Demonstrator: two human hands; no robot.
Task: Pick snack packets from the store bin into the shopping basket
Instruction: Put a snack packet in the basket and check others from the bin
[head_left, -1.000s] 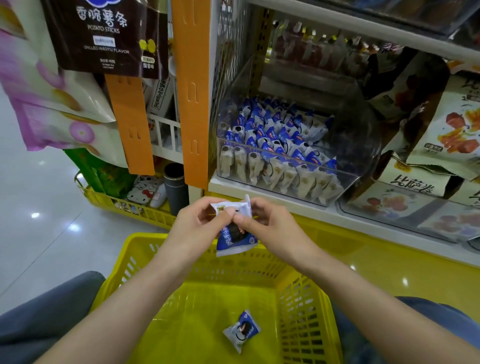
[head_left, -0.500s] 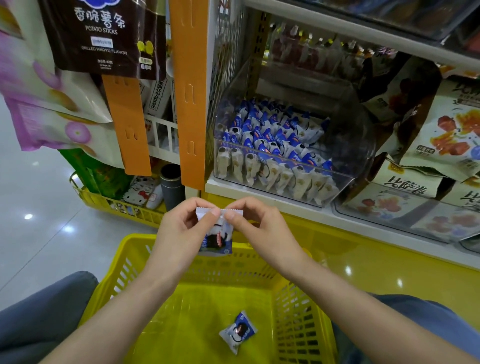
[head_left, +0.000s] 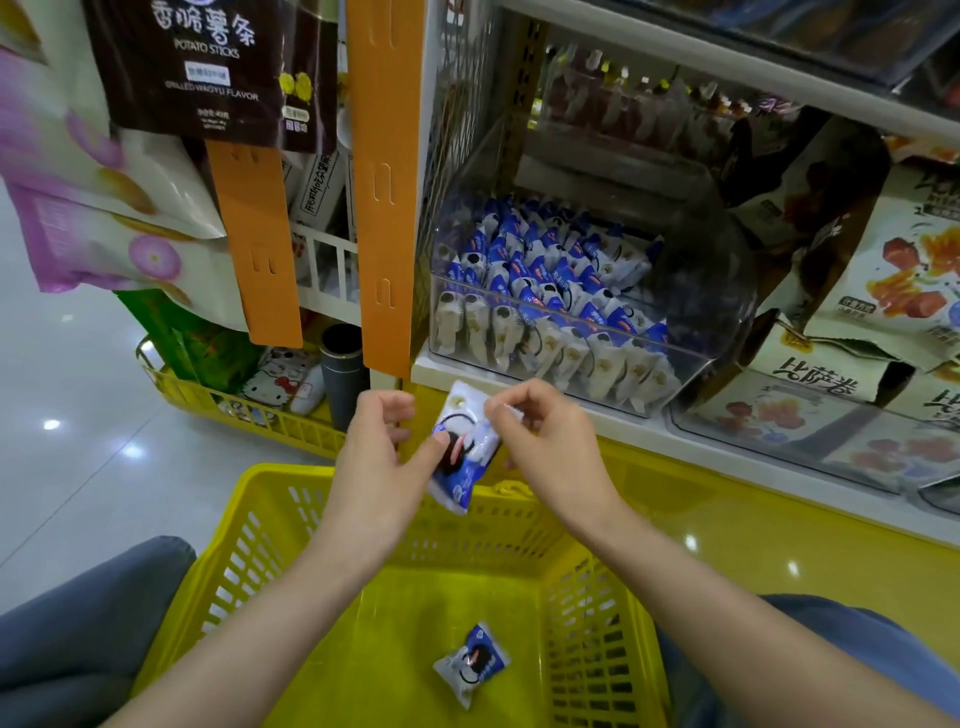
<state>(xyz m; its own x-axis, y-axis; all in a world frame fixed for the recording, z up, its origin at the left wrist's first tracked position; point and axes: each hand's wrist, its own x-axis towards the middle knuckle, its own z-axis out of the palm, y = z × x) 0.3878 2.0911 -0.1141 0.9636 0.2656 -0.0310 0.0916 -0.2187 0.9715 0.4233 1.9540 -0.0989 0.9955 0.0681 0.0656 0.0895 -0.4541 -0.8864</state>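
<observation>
A blue-and-white snack packet (head_left: 464, 464) hangs tilted above the far rim of the yellow shopping basket (head_left: 291, 525). My right hand (head_left: 550, 452) pinches the packet's top edge between thumb and fingertips. My left hand (head_left: 376, 462) is beside it, thumb tip touching the packet's left edge, its fingers loosely curled and apart from the packet. A second packet of the same kind (head_left: 471, 662) lies on the basket floor. The clear store bin (head_left: 691, 332) on the shelf behind my hands holds several rows of these packets.
Orange hanging strips (head_left: 387, 197) and bags of potato sticks (head_left: 208, 67) hang to the left of the bin. Larger snack bags (head_left: 893, 280) fill the shelf on the right. A low yellow basket (head_left: 234, 410) with goods stands on the floor at left. My legs flank the shopping basket.
The packet was held flat by both hands at its top corners; now it has tilted, my left fingers have come off the corner, and my right hand still pinches the top.
</observation>
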